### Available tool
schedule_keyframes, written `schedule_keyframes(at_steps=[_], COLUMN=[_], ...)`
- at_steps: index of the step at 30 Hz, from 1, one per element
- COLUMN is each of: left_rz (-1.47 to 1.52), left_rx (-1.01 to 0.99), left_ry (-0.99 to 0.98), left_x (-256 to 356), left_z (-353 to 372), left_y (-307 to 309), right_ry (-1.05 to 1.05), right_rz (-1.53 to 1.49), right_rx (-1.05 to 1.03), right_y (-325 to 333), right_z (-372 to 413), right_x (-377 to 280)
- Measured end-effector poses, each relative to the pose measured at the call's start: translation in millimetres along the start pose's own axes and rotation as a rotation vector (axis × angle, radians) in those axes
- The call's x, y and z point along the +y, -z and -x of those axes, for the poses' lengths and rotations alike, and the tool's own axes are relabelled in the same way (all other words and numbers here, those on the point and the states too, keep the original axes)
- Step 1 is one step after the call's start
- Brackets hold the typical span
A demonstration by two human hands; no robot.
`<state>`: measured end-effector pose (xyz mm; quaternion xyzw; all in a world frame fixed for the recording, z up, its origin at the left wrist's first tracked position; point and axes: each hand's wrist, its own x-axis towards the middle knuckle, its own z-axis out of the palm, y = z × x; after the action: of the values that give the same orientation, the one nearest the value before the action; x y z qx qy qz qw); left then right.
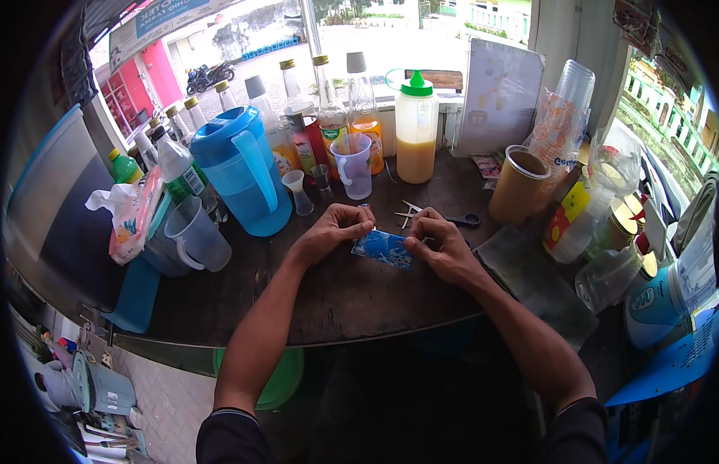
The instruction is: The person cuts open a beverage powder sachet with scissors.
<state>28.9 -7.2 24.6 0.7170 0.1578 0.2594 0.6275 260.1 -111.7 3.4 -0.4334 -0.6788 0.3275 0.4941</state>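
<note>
A small blue printed sachet (383,249) is stretched between my two hands, low over the dark table. My left hand (340,230) pinches its upper left corner between thumb and fingertips. At the opposite end, my right hand (439,243) grips the sachet's right edge with thumb and curled fingers. Just behind the hands lie scissors (468,220) with a dark handle, their blades partly covered by the right hand. Beyond the left hand stand a clear measuring jug (355,172), a small clear cup (299,195) and a metal jigger (320,179).
On the left are a blue lidded pitcher (247,174), a clear jug (199,236) and a tissue pack (131,220). Syrup bottles (328,108) and a green-capped squeeze bottle (416,139) line the back. A brown canister (519,185) and a blender (661,305) stand right.
</note>
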Motion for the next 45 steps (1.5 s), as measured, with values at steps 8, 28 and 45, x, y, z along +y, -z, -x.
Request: schedule_keyframes(at_steps=[8, 28, 45], left_rz=[-0.02, 0.048, 0.319], left_rx=[-0.001, 0.025, -0.079], left_ry=[0.005, 0.042, 0.047], left_x=[-3.8, -1.4, -7.1], left_z=[-1.6, -1.1, -1.1], left_y=[2.0, 1.0, -0.8], right_ry=[-0.021, -0.019, -0.043], right_rz=[0.052, -0.095, -0.519], right_rx=[-0.021, -0.087, -0.319], right_y=[1.1, 2.5, 5.5], right_z=[1.2, -2.9, -0.9], right_x=[-6.2, 3.8, -2.6])
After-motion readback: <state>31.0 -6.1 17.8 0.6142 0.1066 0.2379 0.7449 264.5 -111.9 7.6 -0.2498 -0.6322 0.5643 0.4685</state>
